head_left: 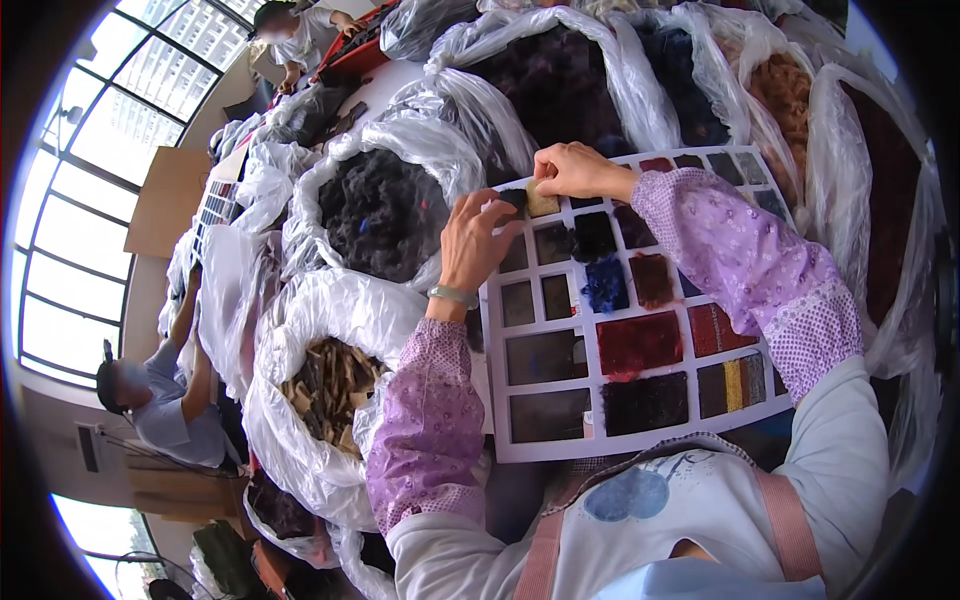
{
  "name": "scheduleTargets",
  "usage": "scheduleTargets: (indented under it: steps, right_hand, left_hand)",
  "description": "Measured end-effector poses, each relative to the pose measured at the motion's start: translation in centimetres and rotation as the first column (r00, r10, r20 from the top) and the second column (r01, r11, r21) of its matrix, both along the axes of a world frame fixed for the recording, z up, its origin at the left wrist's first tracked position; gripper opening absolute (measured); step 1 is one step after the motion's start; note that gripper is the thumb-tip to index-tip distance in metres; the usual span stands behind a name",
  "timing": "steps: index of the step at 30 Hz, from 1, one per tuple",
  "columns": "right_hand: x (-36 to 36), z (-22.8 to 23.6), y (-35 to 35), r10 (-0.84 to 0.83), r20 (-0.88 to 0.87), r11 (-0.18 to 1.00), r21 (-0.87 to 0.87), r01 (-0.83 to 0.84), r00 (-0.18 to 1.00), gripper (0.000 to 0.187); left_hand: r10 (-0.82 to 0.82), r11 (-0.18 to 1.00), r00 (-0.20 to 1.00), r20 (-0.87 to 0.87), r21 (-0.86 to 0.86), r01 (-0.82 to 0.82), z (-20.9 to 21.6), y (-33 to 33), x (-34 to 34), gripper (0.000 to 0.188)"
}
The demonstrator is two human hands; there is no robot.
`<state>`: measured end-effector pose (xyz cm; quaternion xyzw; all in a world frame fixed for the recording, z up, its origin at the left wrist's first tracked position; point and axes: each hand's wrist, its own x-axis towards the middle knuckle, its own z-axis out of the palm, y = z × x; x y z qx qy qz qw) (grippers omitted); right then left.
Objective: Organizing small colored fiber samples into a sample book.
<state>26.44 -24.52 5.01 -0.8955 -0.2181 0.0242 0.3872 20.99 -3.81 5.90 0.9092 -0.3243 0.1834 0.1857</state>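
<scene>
A white sample board (590, 440) with rows of windows lies tilted before my body. Its windows hold dark grey, black, blue, red and brown swatches, some of them fuzzy like loose fibre. My left hand (472, 245) curls over the board's upper left corner, beside a small black swatch (514, 200). With thumb and fingers together, my right hand (580, 170) pinches a tan swatch (543, 199) at the top edge. A blue fuzzy swatch (604, 286) and a dark red one (640, 345) show below my hands. Purple patterned sleeves cover both forearms.
Plastic-lined sacks crowd round the board: dark grey fibre (383, 215) at left, brown strips (330, 390) nearer, blackish-purple fibre (550, 85) beyond, orange-brown fibre (780, 100) at far right. One person (180, 400) reaches among bags at left; another person (300, 40) works near a red container (355, 50).
</scene>
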Motion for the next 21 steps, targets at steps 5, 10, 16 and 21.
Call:
scheduleTargets:
  steps: [5,10,16,21]
  right_hand:
    - [-0.6,0.6,0.0,0.038,0.164,0.978,-0.208,-0.003,0.986,0.027]
    - [-0.4,-0.2,-0.5,0.061,0.144,0.959,-0.284,-0.018,0.988,0.038]
    - [2.0,0.5,-1.4,0.204,-0.18,0.958,-0.167,-0.234,0.962,0.049]
    - [2.4,1.0,-0.6,0.185,-0.206,0.943,-0.237,-0.232,0.961,0.042]
  left_hand:
    - [-0.059,0.998,0.998,0.013,0.03,0.059,-0.5,-0.1,2.0,0.035]
    - [0.131,0.991,0.99,-0.061,0.021,-0.13,-1.6,-0.3,0.1,0.028]
    - [0.085,0.996,0.996,-0.021,0.025,-0.084,-0.9,-1.1,2.6,0.039]
    - [-0.069,0.98,0.927,-0.368,-0.197,-0.005,-2.6,-1.4,4.7,0.027]
